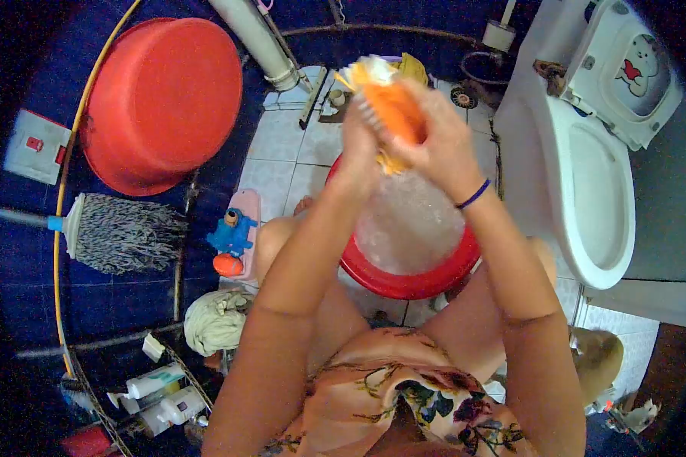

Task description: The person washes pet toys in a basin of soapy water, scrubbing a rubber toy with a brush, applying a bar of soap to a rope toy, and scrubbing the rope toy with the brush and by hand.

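Note:
Above a red basin (404,288) of cloudy, sudsy water, both my hands are raised together. My right hand (438,137) is wrapped round an orange brush (394,113), whose pale bristles face left. My left hand (360,141) is closed at the bristle side, on a yellow and white cloth (370,72). Parts of the cloth stick out above and below the brush. The hands are slightly blurred, and the fingertips of my left hand are partly hidden.
A white toilet (598,198) stands at the right. On the left are a large red tub (164,103), a grey mop (126,232), a pink stool (245,204) with a blue item and an orange one, a pale cloth (217,320) and bottles (181,405).

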The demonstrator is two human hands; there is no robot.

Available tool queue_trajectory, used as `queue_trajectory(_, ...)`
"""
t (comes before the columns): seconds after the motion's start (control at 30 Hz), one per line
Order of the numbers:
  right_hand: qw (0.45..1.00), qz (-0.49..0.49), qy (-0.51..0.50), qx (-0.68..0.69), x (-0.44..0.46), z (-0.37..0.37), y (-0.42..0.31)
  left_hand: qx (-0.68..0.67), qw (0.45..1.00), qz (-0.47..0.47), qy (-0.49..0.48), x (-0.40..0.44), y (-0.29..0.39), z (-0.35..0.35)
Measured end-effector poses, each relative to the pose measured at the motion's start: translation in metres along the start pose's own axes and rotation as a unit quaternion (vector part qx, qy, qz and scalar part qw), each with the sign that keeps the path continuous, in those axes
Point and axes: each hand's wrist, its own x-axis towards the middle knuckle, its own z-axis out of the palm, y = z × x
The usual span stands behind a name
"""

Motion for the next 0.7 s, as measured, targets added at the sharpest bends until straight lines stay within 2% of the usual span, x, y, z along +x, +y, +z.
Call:
queue_trajectory(0.07,0.998,0.046,0.029,0.032,0.012,-0.007,0.013,0.062,0.997,-0.015,0.036,-0.003,-0.019,0.005)
queue_trajectory(0.1,0.994,0.097,0.037,-0.039,0.017,-0.013,0.021,0.064,0.995,-0.038,0.065,-0.011,-0.028,0.009)
queue_trajectory(0.17,0.993,0.11,0.041,0.019,0.011,-0.012,0.023,0.084,0.995,-0.032,0.051,-0.004,-0.025,0.003)
queue_trajectory(0.23,1.0,0.005,-0.013,-0.02,-0.004,0.0,-0.002,-0.015,0.999,-0.043,-0.01,0.018,-0.003,-0.017)
queue_trajectory(0.27,0.997,-0.019,-0.043,-0.061,-0.006,0.001,-0.016,-0.064,0.993,-0.051,-0.082,0.021,0.004,-0.028)
queue_trajectory(0.37,0.997,0.048,0.018,-0.06,0.002,0.007,0.019,0.017,0.999,-0.035,0.012,0.005,-0.021,-0.011)
queue_trajectory(0.4,0.992,0.105,-0.013,-0.076,0.005,0.003,0.031,0.061,0.995,-0.046,0.057,-0.004,-0.031,-0.004)
queue_trajectory(0.43,0.991,0.12,-0.021,-0.062,0.001,0.009,0.037,0.071,0.995,-0.033,0.055,-0.002,-0.041,-0.008)
queue_trajectory(0.5,0.987,0.153,-0.04,-0.035,-0.012,0.021,0.045,0.008,0.993,-0.094,0.065,0.014,-0.04,-0.025)
queue_trajectory(0.53,0.985,0.123,-0.052,-0.106,-0.015,0.024,0.027,-0.028,0.997,-0.075,0.015,0.02,-0.034,-0.033)
queue_trajectory(0.57,0.988,0.112,-0.049,-0.099,-0.015,0.025,0.027,0.005,0.999,-0.031,0.008,0.029,-0.032,-0.048)
queue_trajectory(0.63,0.991,0.095,-0.039,-0.082,-0.018,0.029,0.028,0.014,0.999,-0.002,0.03,0.031,-0.046,-0.052)
queue_trajectory(0.67,0.984,0.159,-0.069,-0.05,-0.012,0.023,0.031,0.085,0.994,-0.008,0.068,0.028,-0.056,-0.052)
queue_trajectory(0.7,0.98,0.177,-0.07,-0.06,-0.012,0.024,0.038,0.155,0.982,-0.014,0.104,0.022,-0.065,-0.047)
